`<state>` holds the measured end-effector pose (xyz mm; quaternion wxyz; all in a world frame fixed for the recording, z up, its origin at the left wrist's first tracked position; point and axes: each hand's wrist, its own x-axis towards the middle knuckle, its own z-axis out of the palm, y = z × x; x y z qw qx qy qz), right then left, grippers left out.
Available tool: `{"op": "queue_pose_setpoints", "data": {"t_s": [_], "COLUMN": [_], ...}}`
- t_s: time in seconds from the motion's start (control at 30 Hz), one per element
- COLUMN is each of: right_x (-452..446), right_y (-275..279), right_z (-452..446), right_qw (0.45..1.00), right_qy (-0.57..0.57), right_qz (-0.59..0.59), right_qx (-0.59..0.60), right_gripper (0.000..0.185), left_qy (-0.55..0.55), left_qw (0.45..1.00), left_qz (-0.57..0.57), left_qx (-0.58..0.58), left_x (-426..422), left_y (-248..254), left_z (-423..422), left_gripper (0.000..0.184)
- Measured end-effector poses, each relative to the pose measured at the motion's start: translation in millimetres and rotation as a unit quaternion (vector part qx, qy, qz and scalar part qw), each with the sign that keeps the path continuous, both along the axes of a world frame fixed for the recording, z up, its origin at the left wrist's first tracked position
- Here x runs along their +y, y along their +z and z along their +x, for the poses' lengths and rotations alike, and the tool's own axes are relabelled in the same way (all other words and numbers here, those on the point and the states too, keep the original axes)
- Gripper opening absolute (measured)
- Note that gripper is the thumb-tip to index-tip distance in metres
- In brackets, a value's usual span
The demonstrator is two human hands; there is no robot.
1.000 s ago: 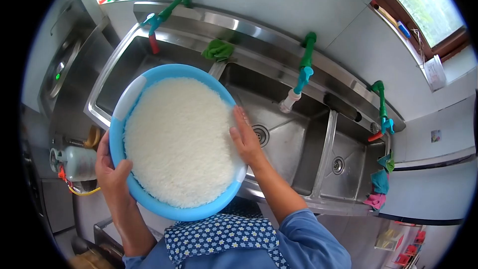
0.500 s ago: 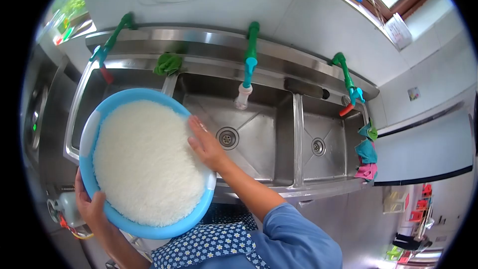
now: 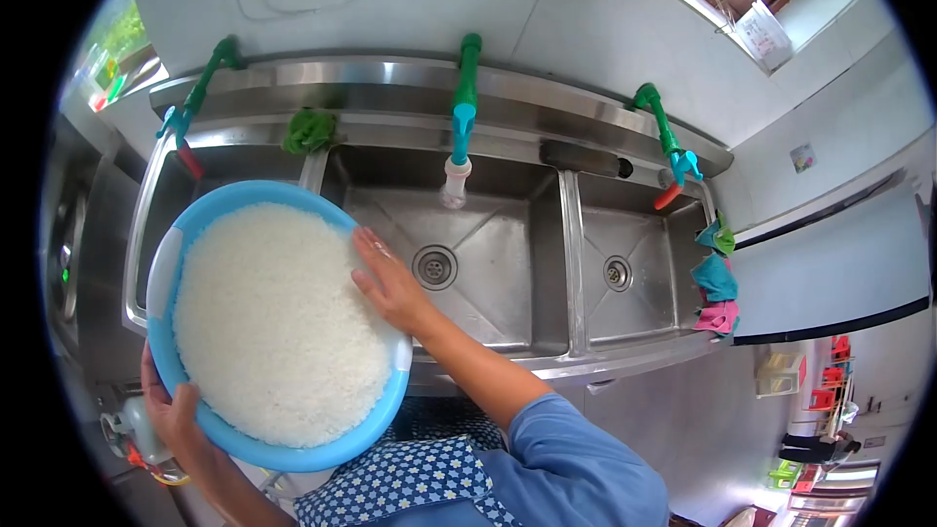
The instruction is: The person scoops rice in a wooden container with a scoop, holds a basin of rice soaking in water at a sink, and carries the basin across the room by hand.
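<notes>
A round light-blue basin (image 3: 293, 456) full of white rice (image 3: 278, 322) is held at waist height, overlapping the front of the left and middle sinks. My left hand (image 3: 174, 410) grips its lower left rim, thumb on top and fingers wrapped around the outside. Across the right rim lies my right hand (image 3: 392, 288), palm down, with fingers stretched out and thumb apart towards the rice. Small pale specks show on its fingers. The rice surface is nearly level and almost reaches the rim.
Beyond the basin is a steel middle sink (image 3: 488, 234) under a green tap (image 3: 465, 107). A right sink (image 3: 634, 263) has cloths (image 3: 717, 278) on its edge. A green cloth (image 3: 310, 131) and a dark roller-like object (image 3: 584, 158) lie behind the sinks. A gas cylinder (image 3: 137, 429) stands lower left.
The view has turned slightly, so the taps and sinks appear further left. The basin shifts a little left with them. Both hands keep their places on its rim.
</notes>
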<state>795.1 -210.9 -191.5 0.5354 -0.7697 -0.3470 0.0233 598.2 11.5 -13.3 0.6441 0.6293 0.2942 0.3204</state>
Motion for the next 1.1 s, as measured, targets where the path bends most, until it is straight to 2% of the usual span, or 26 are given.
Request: {"op": "queue_pose_setpoints", "data": {"t_s": [0.2,0.27,0.47,0.83,1.1], "right_x": [0.3,4.0,1.3,1.1,1.1], "right_y": [-8.2,-6.8,0.6,1.3,8.8], "right_z": [-0.1,-1.8,-0.4,-0.6,-1.3], "right_qw": [1.000,1.000,1.000,1.000,0.999], "right_qy": [-0.004,0.002,0.000,-0.008,0.005], "right_qz": [0.000,0.013,-0.019,-0.025,-0.015], "right_qx": [-0.007,-0.010,0.007,0.009,0.039], "right_gripper": [0.054,0.054,0.054,0.053,0.051], "left_qy": [0.003,-0.048,0.001,-0.013,0.014], "left_qw": [1.000,0.998,1.000,0.998,1.000], "left_qz": [-0.005,-0.022,0.020,-0.032,-0.022], "left_qx": [-0.002,-0.029,-0.011,-0.044,-0.002], "left_x": [2.8,3.4,-3.0,-13.3,-17.9], "left_y": [-3.1,-3.0,5.6,16.6,23.2], "left_z": [-2.2,-2.4,1.5,8.2,9.3], "left_gripper": [0.072,0.072,0.067,0.066,0.065]}}
